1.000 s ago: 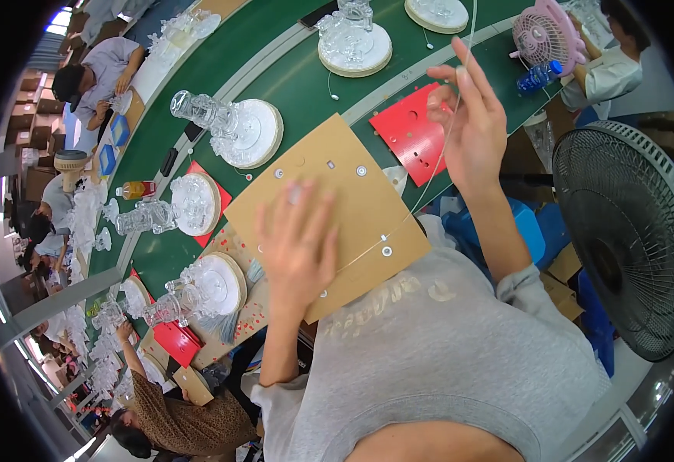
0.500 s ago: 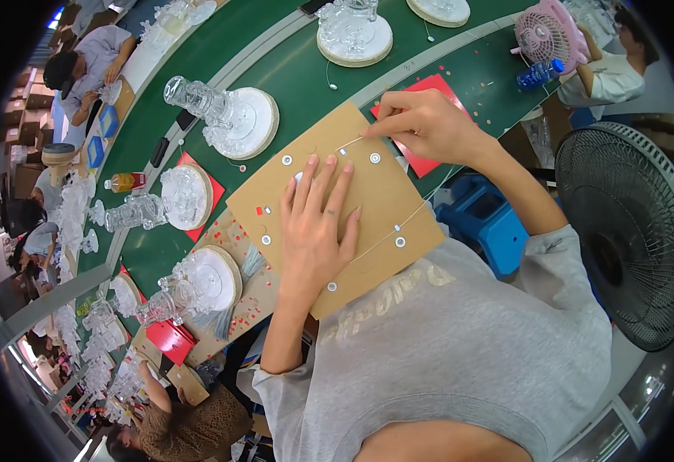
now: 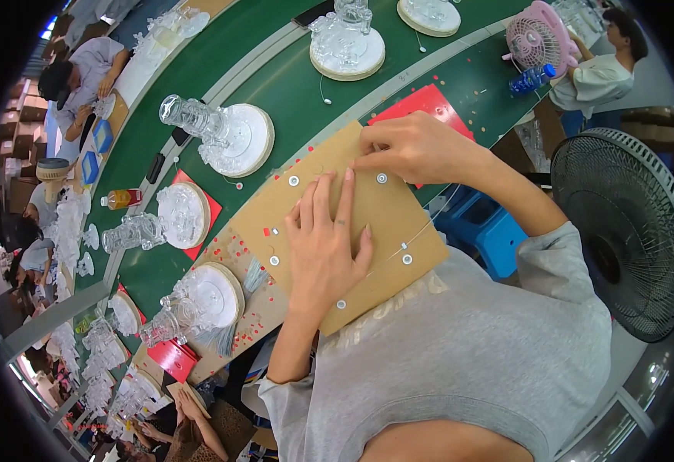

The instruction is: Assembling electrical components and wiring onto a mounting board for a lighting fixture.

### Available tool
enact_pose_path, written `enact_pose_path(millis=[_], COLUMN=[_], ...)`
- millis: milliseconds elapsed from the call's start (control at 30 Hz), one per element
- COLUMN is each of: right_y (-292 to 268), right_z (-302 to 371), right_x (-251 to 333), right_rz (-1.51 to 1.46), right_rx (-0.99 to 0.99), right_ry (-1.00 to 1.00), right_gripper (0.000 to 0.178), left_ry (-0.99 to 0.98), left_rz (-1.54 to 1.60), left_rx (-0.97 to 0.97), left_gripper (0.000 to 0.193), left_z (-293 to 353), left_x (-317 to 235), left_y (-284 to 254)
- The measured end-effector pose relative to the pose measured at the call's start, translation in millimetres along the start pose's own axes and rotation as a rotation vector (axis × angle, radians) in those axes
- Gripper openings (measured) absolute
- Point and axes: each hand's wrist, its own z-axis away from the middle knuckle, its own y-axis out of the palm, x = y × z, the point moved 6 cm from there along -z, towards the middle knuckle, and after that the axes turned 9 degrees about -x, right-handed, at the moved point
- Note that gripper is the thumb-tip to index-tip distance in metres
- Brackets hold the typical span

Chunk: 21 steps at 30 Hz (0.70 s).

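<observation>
A flat brown board [image 3: 383, 212] rests tilted against my front and the table edge. Round white-rimmed eyelets and small white clips dot its surface, and a thin pale cord [image 3: 421, 231] runs across its right side. My left hand [image 3: 325, 246] lies on the board, palm down with fingers stretched out; its index fingertip meets my right fingertips. My right hand [image 3: 402, 150] is closed in a pinch near the board's upper edge, on a thin cord that its fingers now mostly hide.
Clear glass-like pieces on round white bases [image 3: 244, 142] stand along the green table [image 3: 298, 115]. Red sheets [image 3: 429, 104] lie beyond the board. A large black fan [image 3: 622, 231] and a blue stool [image 3: 483, 231] are at the right. Other people sit around the table.
My right hand has moved left and in toward the board, its pinch now beside my left index finger. The left fingers have shifted slightly. The board sits a little lower in view.
</observation>
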Motion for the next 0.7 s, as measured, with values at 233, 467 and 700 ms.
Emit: enact_pose_path(millis=[233,467,700], right_y=[0,1,1], right_z=[8,5,3], right_x=[1,8,1], right_rz=[0.038,0.282,0.221], right_rx=[0.045,0.148,0.166], right_ry=[-0.086,-0.237,-0.227], right_gripper=[0.029,0.026,0.027], left_ry=[0.01,0.007,0.004], left_rz=[0.093,0.133,0.132], left_rx=[-0.034,-0.068,-0.062], left_gripper=[0.073,0.072,0.074], left_z=[3,2,-2], left_x=[6,5,6], left_y=[2,3,6])
